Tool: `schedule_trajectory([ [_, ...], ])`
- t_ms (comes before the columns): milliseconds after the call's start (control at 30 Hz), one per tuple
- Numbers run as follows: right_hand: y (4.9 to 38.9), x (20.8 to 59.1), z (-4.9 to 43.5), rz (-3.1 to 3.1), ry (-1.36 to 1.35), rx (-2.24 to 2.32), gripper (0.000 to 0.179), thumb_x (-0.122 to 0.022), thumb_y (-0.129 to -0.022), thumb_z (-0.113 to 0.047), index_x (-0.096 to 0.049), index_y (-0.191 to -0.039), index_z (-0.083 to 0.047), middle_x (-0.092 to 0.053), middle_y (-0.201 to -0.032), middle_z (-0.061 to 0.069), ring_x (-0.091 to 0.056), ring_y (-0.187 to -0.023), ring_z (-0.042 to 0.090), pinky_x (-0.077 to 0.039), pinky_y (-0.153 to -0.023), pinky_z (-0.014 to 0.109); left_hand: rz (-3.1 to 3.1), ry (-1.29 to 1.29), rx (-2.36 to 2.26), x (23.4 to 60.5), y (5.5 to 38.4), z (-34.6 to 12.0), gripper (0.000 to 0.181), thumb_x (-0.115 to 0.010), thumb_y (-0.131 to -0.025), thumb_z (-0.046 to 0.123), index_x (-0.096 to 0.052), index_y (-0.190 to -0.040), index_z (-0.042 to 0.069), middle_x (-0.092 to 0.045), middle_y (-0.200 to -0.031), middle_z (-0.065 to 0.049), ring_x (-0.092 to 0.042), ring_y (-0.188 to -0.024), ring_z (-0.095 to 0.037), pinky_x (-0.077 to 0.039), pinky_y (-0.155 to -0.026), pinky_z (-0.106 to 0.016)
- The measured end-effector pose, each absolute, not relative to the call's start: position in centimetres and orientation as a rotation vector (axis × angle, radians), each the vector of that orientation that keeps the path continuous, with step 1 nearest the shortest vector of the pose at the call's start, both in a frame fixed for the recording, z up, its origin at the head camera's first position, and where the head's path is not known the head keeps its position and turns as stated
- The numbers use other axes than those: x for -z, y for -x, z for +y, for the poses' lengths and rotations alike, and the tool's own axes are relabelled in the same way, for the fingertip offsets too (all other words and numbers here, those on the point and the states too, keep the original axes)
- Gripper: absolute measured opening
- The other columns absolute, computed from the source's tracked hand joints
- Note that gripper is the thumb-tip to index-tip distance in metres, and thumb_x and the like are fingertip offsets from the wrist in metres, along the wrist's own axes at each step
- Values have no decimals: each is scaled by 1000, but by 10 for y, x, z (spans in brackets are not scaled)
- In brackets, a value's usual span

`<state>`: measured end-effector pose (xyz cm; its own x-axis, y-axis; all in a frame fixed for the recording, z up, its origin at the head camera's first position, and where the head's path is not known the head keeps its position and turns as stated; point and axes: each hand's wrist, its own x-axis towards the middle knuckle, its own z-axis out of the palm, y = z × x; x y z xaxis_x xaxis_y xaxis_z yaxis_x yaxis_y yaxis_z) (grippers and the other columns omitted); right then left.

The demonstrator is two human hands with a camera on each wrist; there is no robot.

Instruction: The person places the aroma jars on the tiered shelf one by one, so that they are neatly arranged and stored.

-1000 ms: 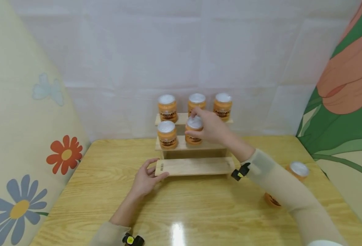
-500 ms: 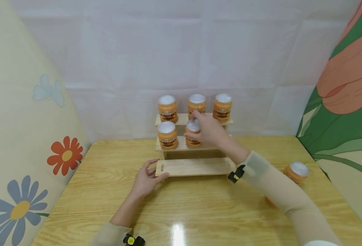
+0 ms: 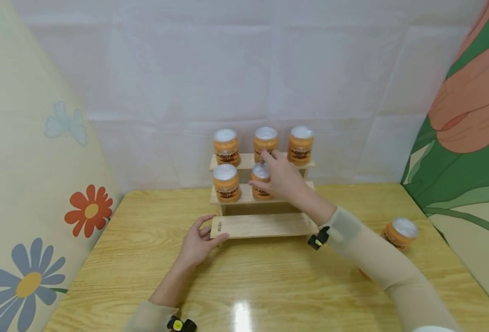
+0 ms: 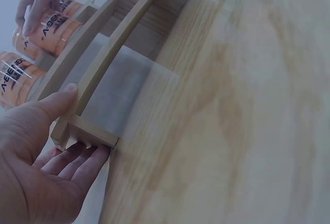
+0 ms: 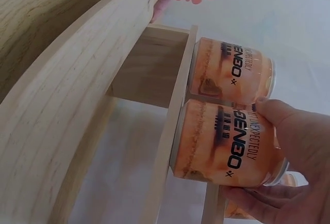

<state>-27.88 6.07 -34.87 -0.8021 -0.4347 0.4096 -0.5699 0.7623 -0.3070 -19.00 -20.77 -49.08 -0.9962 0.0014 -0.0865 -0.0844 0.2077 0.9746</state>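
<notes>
A three-tier wooden stand (image 3: 265, 225) rests on the table. My left hand (image 3: 195, 245) grips the left end of its lowest shelf, thumb on top and fingers beneath in the left wrist view. With my right hand (image 3: 287, 179) I hold an orange can (image 5: 227, 144) with dark lettering by its upper part; it stands upright on the middle shelf, its right side hidden behind my hand in the head view. Left of it on that shelf is another orange can (image 3: 226, 186). Three more cans, one of them the middle can (image 3: 266, 138), line the top shelf.
An orange can (image 3: 400, 233) stands on the table (image 3: 236, 276) at the right. Something orange beyond my right sleeve is mostly hidden. A white cloth (image 3: 186, 83) hangs behind the stand, with flower-printed panels on both sides.
The can in my right hand has come down slightly on the middle shelf. My right forearm has shifted a little left, uncovering more of the can on the table. My left hand stays put.
</notes>
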Motion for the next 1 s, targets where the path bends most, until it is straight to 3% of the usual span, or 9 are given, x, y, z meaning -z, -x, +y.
schedule_trajectory([
  [633,275,354,53,-2585,-672,-404,64,-79,-93,-56,-56,-127,-7,-62,-110,18,-68,-71,27,-59,-53,34,2361,80,-1937,486,187,-209,74,-83,-94,11,-43,-156,7,-67,-140,-30,-73,-121,-33,-62,-79,-24],
  [1000,274,356,54,-2549,-687,-404,63,-81,-92,-54,-56,-124,-5,-63,-105,17,-67,-71,27,-59,-54,34,2366,81,-1929,485,187,-209,76,-84,-94,13,-43,-157,8,-66,-141,-30,-73,-121,-34,-63,-80,-27],
])
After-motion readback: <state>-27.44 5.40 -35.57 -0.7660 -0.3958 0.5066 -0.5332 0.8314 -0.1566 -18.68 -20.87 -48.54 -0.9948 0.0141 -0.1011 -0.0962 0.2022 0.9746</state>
